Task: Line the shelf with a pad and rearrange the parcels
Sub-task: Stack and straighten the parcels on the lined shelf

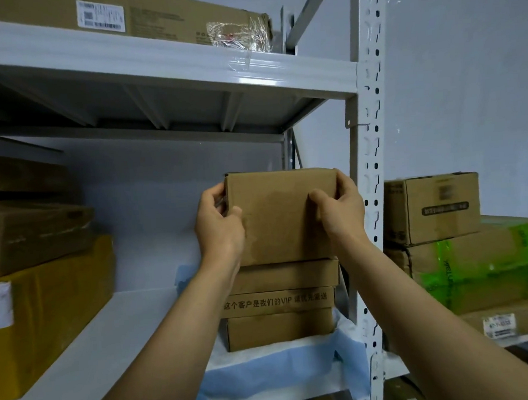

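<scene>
Left hand [219,225] and right hand [339,209] grasp top box [281,220] on stack [280,307]; blue pad [266,366] beneath, on shelf [111,348].

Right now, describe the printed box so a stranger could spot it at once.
Find the grey rack's right post, then the blue pad on the shelf beside it. A stack of brown boxes sits on the pad; the printed box is second from the bottom. It alone has a line of dark characters printed across its front.
</scene>
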A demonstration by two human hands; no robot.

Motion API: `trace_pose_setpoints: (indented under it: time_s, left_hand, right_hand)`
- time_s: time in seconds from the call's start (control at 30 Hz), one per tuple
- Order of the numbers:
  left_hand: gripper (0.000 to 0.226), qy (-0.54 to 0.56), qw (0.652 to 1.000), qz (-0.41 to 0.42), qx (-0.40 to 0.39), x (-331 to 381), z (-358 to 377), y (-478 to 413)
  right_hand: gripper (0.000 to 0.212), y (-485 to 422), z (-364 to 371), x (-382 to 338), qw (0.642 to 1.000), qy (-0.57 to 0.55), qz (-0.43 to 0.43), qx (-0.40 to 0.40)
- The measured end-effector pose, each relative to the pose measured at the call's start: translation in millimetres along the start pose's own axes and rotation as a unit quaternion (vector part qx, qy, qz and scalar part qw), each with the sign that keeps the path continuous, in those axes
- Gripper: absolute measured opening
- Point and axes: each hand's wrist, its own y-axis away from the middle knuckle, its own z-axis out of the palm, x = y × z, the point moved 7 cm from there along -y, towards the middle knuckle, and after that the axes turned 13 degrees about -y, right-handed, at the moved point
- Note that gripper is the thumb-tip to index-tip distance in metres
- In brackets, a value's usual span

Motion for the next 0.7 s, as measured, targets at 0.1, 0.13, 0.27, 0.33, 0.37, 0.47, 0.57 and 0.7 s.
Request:
trace_pose_setpoints:
  time_s: [0.1,0.13,0.27,0.33,0.37,0.47,0.57,0.7]
  left_hand:
    - [0.043,-0.006,1.0,0.004,0.002,-4.8,2.2,-3.0]
    - [0.043,-0.008,1.0,0.004,0.004,-5.3,2.9,-4.2]
    - [0.042,-0.017,1.0,0.014,0.014,-4.4,2.2,-8.3]
    - [0.041,-0.016,1.0,0.017,0.01,-8.2,2.6,-7.9]
    - [0.039,-0.018,1.0,0.015,0.01,-11.6,2.8,-7.4]
    - [0.026,-0.029,0.999,-0.017,0.015,-26.2,2.7,-4.2]
    - [0.032,-0.04,0.998,-0.04,-0.01,-38.0,5.2,2.7]
    - [0.045,-0.089,0.995,-0.029,-0.041,-41.3,4.5,8.4]
  right_hand:
    - [0.059,-4.9,0.7,4.9,1.0,0.001,-0.003,0.001]
    - [0.059,-6.2,1.3,6.0,1.0,0.004,-0.004,0.0]
    - [0.056,-8.8,1.9,8.5,1.0,0.012,-0.012,-0.016]
    - [0.054,-7.8,0.2,9.9,1.0,0.014,-0.017,-0.017]
    - [0.052,-6.8,-1.1,12.1,1.0,0.016,-0.015,-0.016]
    - [0.052,-2.0,-4.2,26.6,0.999,0.04,0.024,-0.017]
    - [0.057,4.9,-8.4,41.9,0.994,0.068,0.077,-0.029]
    - [0.056,16.3,-15.4,58.2,0.989,0.081,0.111,-0.059]
